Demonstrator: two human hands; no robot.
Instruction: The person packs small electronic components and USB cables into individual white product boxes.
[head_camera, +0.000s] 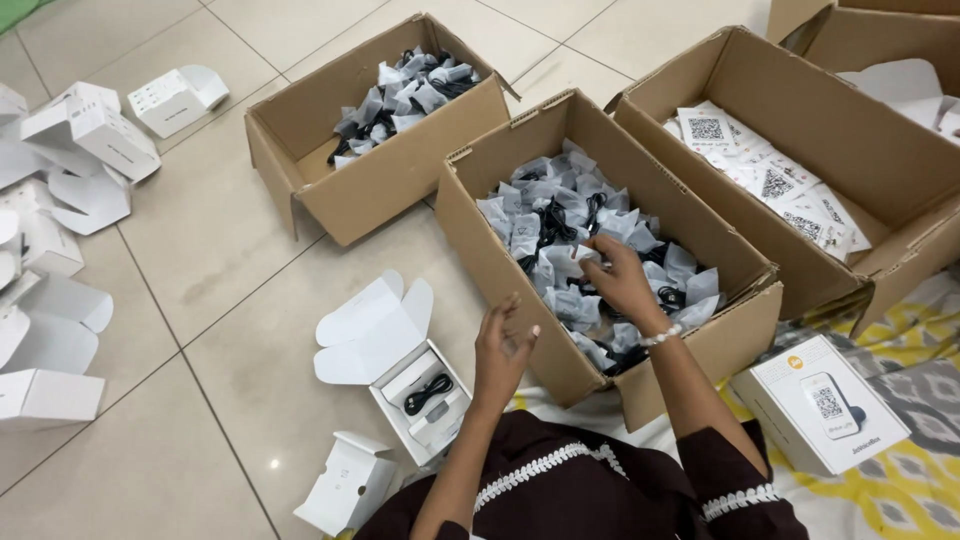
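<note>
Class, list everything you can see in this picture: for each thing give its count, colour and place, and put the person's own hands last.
Cardboard boxes: four in view, brown, across the top and right.
Bagged black cables: too many to count, clear bags, filling the middle box and part of the left box.
Printed cards: many, white with black squares, in the right box.
Open small box: one, white, on the tiles, holding a black cable.
Empty small boxes: several, white, at far left.
Closed printed box: one, white, on the patterned cloth.
Left hand: empty, above the tiles.
Right hand: fingers on a bag in the middle box.
</note>
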